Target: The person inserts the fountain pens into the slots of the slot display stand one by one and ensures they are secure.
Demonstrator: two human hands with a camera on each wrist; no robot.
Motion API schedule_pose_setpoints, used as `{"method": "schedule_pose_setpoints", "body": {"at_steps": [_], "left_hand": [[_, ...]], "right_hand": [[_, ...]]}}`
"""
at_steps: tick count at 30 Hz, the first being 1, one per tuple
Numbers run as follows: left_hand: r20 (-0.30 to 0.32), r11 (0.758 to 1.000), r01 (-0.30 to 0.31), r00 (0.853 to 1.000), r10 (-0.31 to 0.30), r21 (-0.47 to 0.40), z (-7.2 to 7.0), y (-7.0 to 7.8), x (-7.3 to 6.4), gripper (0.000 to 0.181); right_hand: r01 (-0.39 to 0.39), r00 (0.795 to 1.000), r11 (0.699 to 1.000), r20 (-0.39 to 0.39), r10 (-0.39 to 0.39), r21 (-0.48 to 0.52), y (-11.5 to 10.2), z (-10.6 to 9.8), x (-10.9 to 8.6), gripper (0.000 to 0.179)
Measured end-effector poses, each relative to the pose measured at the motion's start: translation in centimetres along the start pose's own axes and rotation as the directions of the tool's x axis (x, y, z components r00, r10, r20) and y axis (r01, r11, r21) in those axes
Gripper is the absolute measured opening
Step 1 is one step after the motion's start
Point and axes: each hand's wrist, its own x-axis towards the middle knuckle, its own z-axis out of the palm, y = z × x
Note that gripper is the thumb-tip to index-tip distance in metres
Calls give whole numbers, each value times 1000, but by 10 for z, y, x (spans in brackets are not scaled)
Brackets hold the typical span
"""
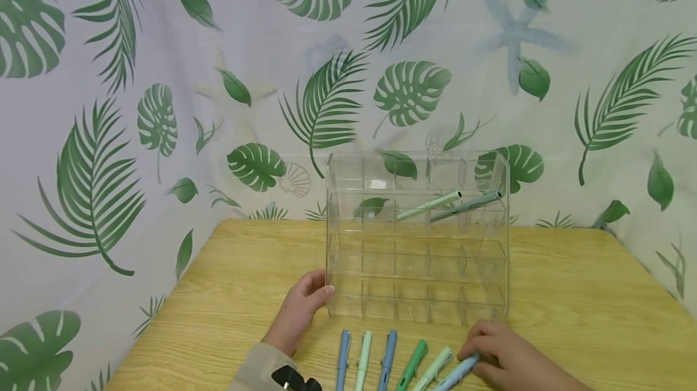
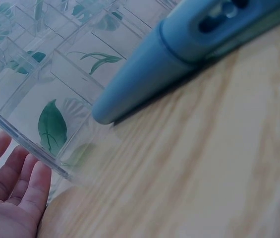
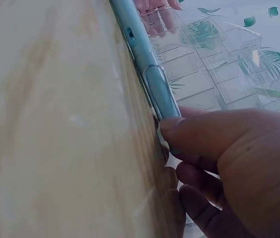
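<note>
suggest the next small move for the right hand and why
Probably lift the light blue pen toward the clear rack: the right hand pinches its end, the left hand holds the rack's side, and two other pens lie in it.

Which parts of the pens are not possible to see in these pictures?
Head: lower ends of the front pens, cut by the bottom edge.
Right wrist: near end of the light blue pen, covered by the right hand.
Left wrist: rest of the blue pen, cut off upper right.
</note>
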Motion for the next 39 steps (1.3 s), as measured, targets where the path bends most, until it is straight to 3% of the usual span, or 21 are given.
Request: {"method": "schedule_pose_setpoints", "body": {"at_steps": [5, 10, 15, 21, 26, 30, 35, 39], "left_hand": [[7, 1000, -5, 1000, 5, -8, 0, 0, 0, 49], [7, 1000, -6, 1000, 6, 2, -1, 0, 1, 49], [2, 1000, -12, 1000, 12, 1, -2, 0, 1, 48], [8, 1000, -6, 1000, 6, -9, -2, -1, 1, 49], [7, 1000, -6, 1000, 7, -15, 0, -1, 1, 47], [16, 1000, -19, 1000, 19, -12, 1, 1, 1, 48], [16, 1000, -20, 1000, 20, -15, 1, 1, 1, 49], [13, 1000, -11, 1000, 11, -20, 0, 0, 0, 48]], "right_hand": [[12, 1000, 1000, -11, -13, -10, 0, 0, -2, 19], [-21, 1000, 997, 25, 19, 69, -1, -5, -3, 18], [-125, 990, 980, 86, 113, 153, -4, -12, -4, 16], [-248, 964, 931, 168, 208, 270, -6, -16, -5, 16], [-244, 965, 908, 174, 194, 340, -8, -19, -6, 18], [-266, 962, 873, 176, 211, 409, -14, -23, -8, 18], [-224, 973, 856, 155, 170, 467, -20, -29, -7, 19], [-203, 978, 817, 143, 148, 540, -24, -32, -4, 20]]}}
